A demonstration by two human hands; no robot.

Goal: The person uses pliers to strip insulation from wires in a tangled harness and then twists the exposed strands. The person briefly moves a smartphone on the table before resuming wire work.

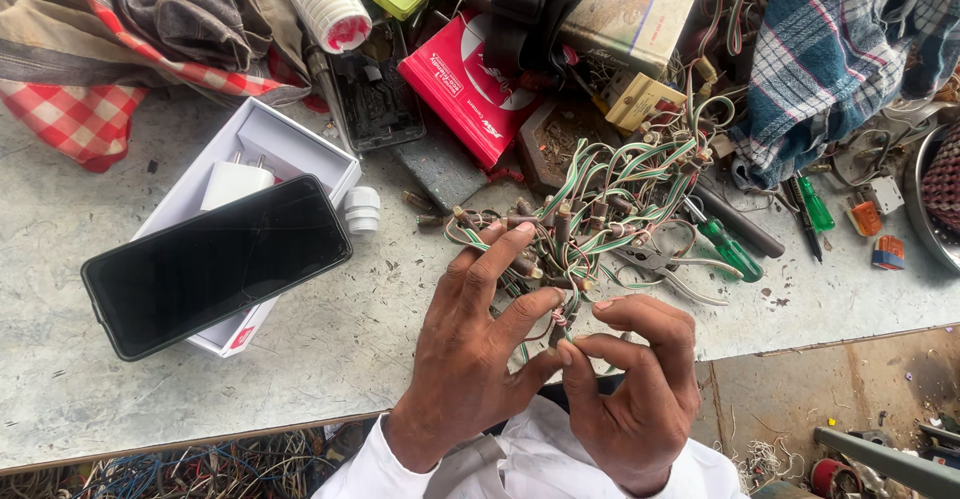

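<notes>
- Green-and-white twisted wires with small brown lamps form a tangled light string [590,204] on the grey workbench [330,349], head view.
- Left hand [470,349] and right hand [635,389] meet at the tangle's near edge; both pinch 1 wire end between thumb and fingertips.
- Pliers [665,264] lie just beside the tangle.
- A black phone [215,264] rests on a white box [265,154], well to the left.

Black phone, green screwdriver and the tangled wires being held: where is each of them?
black phone [215,264]: head view, middle of its dark screen.
green screwdriver [733,252]: head view, its green handle.
tangled wires [610,194]: head view, centre of the bundle.
</notes>
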